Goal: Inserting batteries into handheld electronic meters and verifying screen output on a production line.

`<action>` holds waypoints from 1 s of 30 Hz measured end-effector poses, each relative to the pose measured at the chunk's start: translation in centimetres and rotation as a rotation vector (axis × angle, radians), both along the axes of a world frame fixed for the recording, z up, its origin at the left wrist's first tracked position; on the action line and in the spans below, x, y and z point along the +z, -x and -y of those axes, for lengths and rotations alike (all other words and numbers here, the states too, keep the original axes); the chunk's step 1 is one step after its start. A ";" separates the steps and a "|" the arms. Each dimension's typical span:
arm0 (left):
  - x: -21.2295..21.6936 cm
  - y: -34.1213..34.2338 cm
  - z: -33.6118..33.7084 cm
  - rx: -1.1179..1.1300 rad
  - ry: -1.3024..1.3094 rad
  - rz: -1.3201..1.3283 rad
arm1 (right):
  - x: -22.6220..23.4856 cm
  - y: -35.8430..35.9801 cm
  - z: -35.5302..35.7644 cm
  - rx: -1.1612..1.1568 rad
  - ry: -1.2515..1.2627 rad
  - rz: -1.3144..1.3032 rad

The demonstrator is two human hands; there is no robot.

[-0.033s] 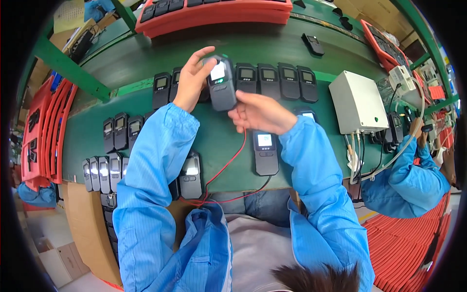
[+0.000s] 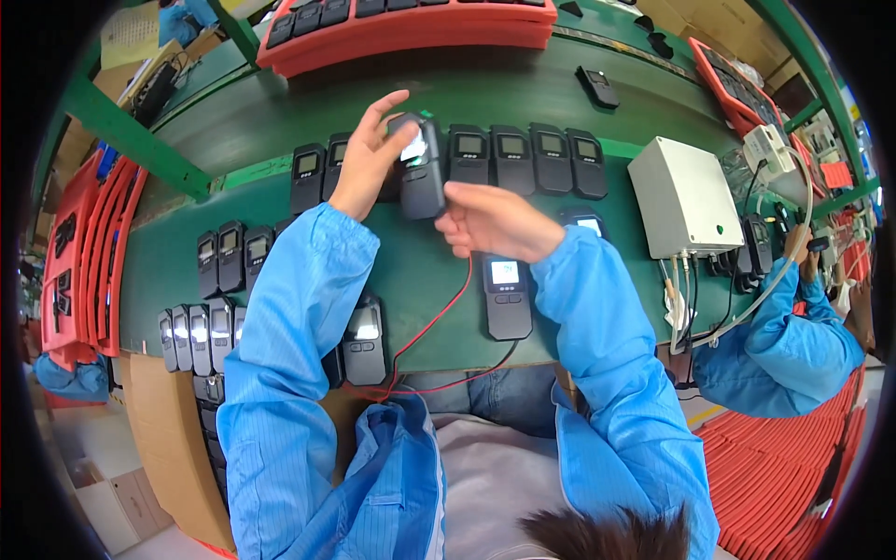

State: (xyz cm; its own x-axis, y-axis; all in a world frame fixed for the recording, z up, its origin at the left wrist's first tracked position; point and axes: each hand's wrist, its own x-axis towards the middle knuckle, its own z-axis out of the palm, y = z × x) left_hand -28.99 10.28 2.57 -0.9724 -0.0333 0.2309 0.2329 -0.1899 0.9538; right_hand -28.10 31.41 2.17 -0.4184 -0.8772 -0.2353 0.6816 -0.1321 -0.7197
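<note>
I hold a dark grey handheld device (image 2: 422, 173) with a small lit screen upright above the green table (image 2: 280, 140). My left hand (image 2: 366, 159) grips its upper left side, fingers spread over the top. My right hand (image 2: 495, 222) pinches its lower right edge. Behind it lies a row of like devices (image 2: 523, 159). Below my right wrist another device (image 2: 507, 299) with a lit screen lies flat. Red and black wires (image 2: 437, 322) run from it toward the table's front edge. One more device (image 2: 364, 341) lies by my left sleeve.
A white box (image 2: 684, 196) with cables stands at the right. Beside it a person in a blue sleeve (image 2: 784, 341) works. Red trays (image 2: 411, 28) of devices sit at the back, more red trays (image 2: 93, 252) at the left. Groups of devices (image 2: 229, 257) lie at the left.
</note>
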 end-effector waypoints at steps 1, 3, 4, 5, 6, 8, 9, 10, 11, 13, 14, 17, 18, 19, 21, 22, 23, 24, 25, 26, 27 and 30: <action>0.5 -0.5 -0.6 -0.007 0.003 -0.005 | -0.2 -0.2 0.1 -0.047 0.018 0.008; 1.6 -2.3 -1.8 -0.101 0.104 0.006 | 0.1 -0.4 0.3 -0.093 -0.051 -0.130; 1.9 -2.5 -2.2 -0.150 0.156 0.013 | 0.3 -0.5 0.4 -0.132 -0.124 -0.260; 2.0 -2.3 -2.3 -0.162 0.164 0.010 | 0.4 -0.7 0.4 -0.171 -0.199 -0.388; 2.1 -2.0 -2.0 -0.164 0.151 0.018 | 0.8 -0.9 0.5 -0.188 -0.196 -0.390; 2.4 -1.7 -1.8 -0.162 0.129 0.043 | 1.6 -1.4 0.9 -0.295 -0.241 -0.410; 2.6 -1.4 -2.1 -0.170 0.137 0.047 | 1.9 -1.6 0.8 -0.344 -0.263 -0.415; 3.1 -1.0 -2.5 -0.186 0.156 0.035 | 2.0 -1.6 0.6 -0.352 -0.258 -0.408; 3.9 -0.7 -2.8 -0.197 0.175 0.023 | 2.2 -1.5 0.3 -0.378 -0.219 -0.361; 5.4 0.1 -3.3 -0.211 0.200 0.018 | 2.4 -1.1 -0.1 -0.428 -0.146 -0.263; 6.2 0.7 -3.5 -0.211 0.330 -0.004 | 2.5 -1.0 -0.3 -0.430 -0.142 -0.256; 7.1 2.7 -4.2 -0.213 0.594 -0.047 | 2.7 -0.3 -0.9 -0.532 -0.239 -0.249; 7.1 3.4 -4.5 -0.222 0.645 -0.075 | 2.4 0.0 -1.0 -0.538 -0.234 -0.243; 7.2 4.2 -4.7 -0.231 0.694 -0.104 | 1.8 0.4 -1.1 -0.552 -0.173 -0.184; 7.1 6.4 -5.1 -0.251 0.745 -0.135 | 0.6 1.1 -1.3 -0.581 -0.056 -0.067; 6.6 7.8 -4.8 -0.156 0.768 -0.129 | 0.4 1.3 -1.5 -0.587 -0.054 -0.065; 6.2 9.3 -4.2 -0.060 0.789 -0.126 | 0.4 1.5 -1.5 -0.573 -0.035 -0.006; 5.8 11.0 -3.5 0.035 0.808 -0.124 | 0.4 1.6 -1.4 -0.560 -0.017 0.051; 5.1 13.1 -2.9 0.022 0.806 -0.129 | 0.3 1.8 -1.5 -0.555 -0.002 0.109; 4.1 15.3 -2.1 0.120 0.904 -0.099 | 0.1 1.6 -1.5 -0.571 -0.005 0.111; 2.7 17.2 -1.1 0.221 1.002 -0.069 | -0.1 1.4 -1.5 -0.517 0.029 0.112; -4.0 21.0 5.3 0.462 1.484 -0.090 | 0.7 0.9 -0.9 -0.381 0.111 0.085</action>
State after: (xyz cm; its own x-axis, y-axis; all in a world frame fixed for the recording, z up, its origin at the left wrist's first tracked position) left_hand -49.98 4.99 -1.42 -0.9239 -0.0124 0.3824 0.0679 0.9783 0.1958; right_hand -28.98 32.28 2.88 -0.7015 -0.6852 -0.1959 0.6254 -0.4601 -0.6302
